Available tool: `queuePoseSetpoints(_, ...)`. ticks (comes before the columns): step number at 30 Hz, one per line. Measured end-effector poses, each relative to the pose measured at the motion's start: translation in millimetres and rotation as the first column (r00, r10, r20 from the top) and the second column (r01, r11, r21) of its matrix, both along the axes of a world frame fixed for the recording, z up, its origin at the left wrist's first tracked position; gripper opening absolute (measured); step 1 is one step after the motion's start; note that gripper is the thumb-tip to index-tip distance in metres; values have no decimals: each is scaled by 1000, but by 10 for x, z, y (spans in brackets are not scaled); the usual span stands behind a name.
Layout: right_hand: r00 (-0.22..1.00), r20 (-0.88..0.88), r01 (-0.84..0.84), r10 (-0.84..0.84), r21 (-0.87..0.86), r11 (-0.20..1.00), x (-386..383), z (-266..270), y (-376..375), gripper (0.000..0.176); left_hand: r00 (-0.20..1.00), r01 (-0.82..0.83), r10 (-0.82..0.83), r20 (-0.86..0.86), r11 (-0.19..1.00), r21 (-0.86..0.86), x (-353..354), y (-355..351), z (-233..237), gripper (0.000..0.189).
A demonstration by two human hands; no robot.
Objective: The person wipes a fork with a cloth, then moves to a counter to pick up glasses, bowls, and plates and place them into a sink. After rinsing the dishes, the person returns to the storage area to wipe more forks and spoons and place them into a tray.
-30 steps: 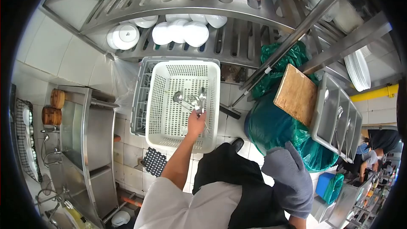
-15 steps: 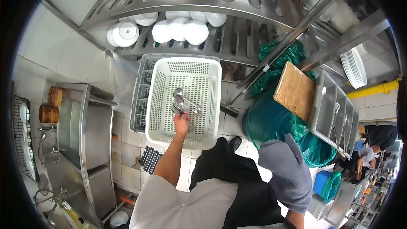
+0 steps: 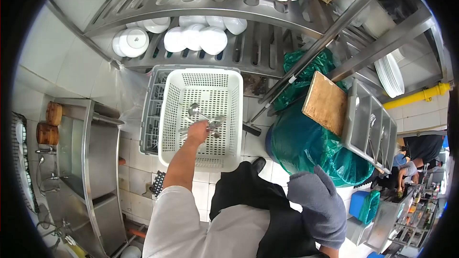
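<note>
In the white perforated basket (image 3: 234, 114), my left hand (image 3: 198, 132) is closed around some metal spoons (image 3: 217, 121). Their bowls stick out to the right of the fist, and handles show to its left. Another spoon (image 3: 193, 109) lies just above the hand, its bowl toward the far end of the basket. A grey towel (image 3: 313, 200) covers my right hand at the lower right, hiding the fingers. Only the right wrist (image 3: 329, 252) shows below the cloth.
Under the basket is a grey dish rack (image 3: 149, 129). To the right, a cutlery tray (image 3: 368, 119) and wooden board (image 3: 326, 102) sit over a green-lined bin (image 3: 296, 138). White bowls (image 3: 213, 41) fill the shelf ahead; a steel sink (image 3: 71, 148) stands left. People (image 3: 406, 169) work far right.
My left hand has shifted slightly up within the basket and turned, swinging the spoons to its right side. The towel-covered right hand stays low at the right. The whole view has shifted a little.
</note>
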State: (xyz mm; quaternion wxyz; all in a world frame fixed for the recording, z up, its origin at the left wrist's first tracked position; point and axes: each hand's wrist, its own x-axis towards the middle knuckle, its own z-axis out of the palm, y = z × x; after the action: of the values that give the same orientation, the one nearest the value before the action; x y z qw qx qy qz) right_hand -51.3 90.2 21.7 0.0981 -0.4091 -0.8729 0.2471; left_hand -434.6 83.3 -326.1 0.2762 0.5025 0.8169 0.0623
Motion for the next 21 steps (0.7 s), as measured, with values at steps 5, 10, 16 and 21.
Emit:
queuePoseSetpoints(5,999,-17,34,-34,-11,999,25,6,-45,36,964,183,-166,-210,981,61,116,-216,94,25)
queuePoseSetpoints(10,997,-43,65,-67,-44,997,-5,16,-78,36,962,-270,272,11,953,139,118,-95,170,29)
queuePoseSetpoints(16,984,-81,148,-156,-99,984,-56,41,-131,35,693,-720,681,236,671,178,-14,192,-253,40)
queuePoseSetpoints(21,970,-72,224,-232,-111,968,-47,38,-193,35,657,-746,740,147,666,-17,-74,358,-286,55)
